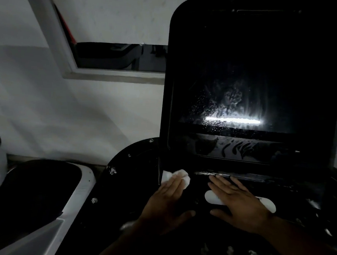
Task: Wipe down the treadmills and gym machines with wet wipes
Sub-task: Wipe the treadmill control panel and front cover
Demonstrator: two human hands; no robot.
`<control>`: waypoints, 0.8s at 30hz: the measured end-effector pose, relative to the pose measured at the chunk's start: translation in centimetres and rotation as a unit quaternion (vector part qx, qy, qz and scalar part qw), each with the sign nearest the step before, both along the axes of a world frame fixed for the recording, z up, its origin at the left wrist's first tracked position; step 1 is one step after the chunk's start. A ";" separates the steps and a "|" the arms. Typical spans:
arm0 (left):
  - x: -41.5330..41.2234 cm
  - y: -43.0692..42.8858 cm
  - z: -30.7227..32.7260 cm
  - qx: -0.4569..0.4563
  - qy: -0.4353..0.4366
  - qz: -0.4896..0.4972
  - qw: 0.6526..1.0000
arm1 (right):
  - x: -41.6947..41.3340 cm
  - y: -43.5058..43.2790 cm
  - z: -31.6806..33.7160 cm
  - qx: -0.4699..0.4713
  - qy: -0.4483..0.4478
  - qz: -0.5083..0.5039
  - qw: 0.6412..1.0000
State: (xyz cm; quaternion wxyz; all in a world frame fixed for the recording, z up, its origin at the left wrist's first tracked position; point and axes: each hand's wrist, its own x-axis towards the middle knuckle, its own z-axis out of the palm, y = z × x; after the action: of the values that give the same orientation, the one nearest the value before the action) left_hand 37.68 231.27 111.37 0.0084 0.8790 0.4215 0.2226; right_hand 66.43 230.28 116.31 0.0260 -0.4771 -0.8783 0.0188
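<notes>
- White wall (43,99): behind and to the left of the treadmill console (256,33). It carries a pale-framed opening (66,54) with dark glass, up and left of the console.
- Treadmill console: black and tilted back, in dim light. White flecks are scattered over the lower deck in front of it.
- Neighbouring machine (82,184): white shell with a black inset, well left of the console and lower down.
- Screen (231,107): set in the console face. Wet smears and droplets are visible, with a bright strip of reflected light near its lower edge.
- Round black recess (134,159): just beside the console's lower left corner, flecked with white.
- Right hand (237,200): lies flat below the screen, fingers straight and spread, fingertips at the console's bottom ledge. It grips nothing.
- Left hand (168,204): also flat, fingers straight and together, thumb out to the side, pressing down on the wet wipe (178,175).
- White oval panel (211,197): on the deck under the right hand, showing on either side of the palm. What it is cannot be told.
- Wet wipe: white and crumpled, under the left fingertips at the console's lower left corner.
</notes>
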 end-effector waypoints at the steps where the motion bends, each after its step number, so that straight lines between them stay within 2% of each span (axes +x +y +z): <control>1: -0.7 -0.1 -0.3 0.012 0.011 -0.008 1.000 | 0.0 0.1 0.0 0.010 0.005 0.008 1.000; 3: -2.9 0.4 0.2 0.027 0.048 0.012 0.998 | 0.3 0.2 0.1 -0.036 0.011 0.012 0.999; 6: -2.3 1.0 1.2 0.009 0.044 0.069 0.997 | 0.2 0.1 0.1 -0.030 0.019 0.007 0.999; 9: 0.5 -0.2 0.3 -0.026 0.013 0.005 1.000 | 0.1 -0.1 -0.5 0.024 0.008 0.002 1.000; 11: -0.8 -0.4 -0.3 -0.017 0.022 -0.017 0.999 | 0.1 0.1 -0.7 0.028 0.011 0.008 0.999; 14: -3.4 0.7 0.2 0.007 0.059 0.012 0.998 | 0.4 0.2 -1.1 0.014 0.028 0.012 0.999; 16: -2.2 0.6 0.8 -0.007 0.054 0.027 0.998 | 0.3 0.1 -1.2 0.032 0.019 0.011 0.999; 18: -0.2 -0.1 0.5 -0.033 0.018 0.001 0.999 | 0.1 -0.1 -1.0 0.058 0.005 0.005 0.998; 20: 0.0 -0.3 0.5 -0.063 0.028 -0.018 0.997 | 0.1 0.0 -0.8 0.065 0.001 0.006 0.998; 22: -1.8 0.4 0.8 -0.025 0.059 0.000 0.998 | 0.2 0.0 -0.7 0.052 0.013 0.009 0.999; 24: -2.8 0.9 1.2 -0.027 0.061 0.041 0.997 | 0.3 0.0 -0.8 0.037 0.019 0.010 0.999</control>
State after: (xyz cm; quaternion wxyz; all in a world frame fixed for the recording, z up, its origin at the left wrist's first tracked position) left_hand 34.86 232.20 112.53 -0.0022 0.8722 0.4632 0.1573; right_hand 66.70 230.25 115.52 0.0600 -0.4667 -0.8824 -0.0044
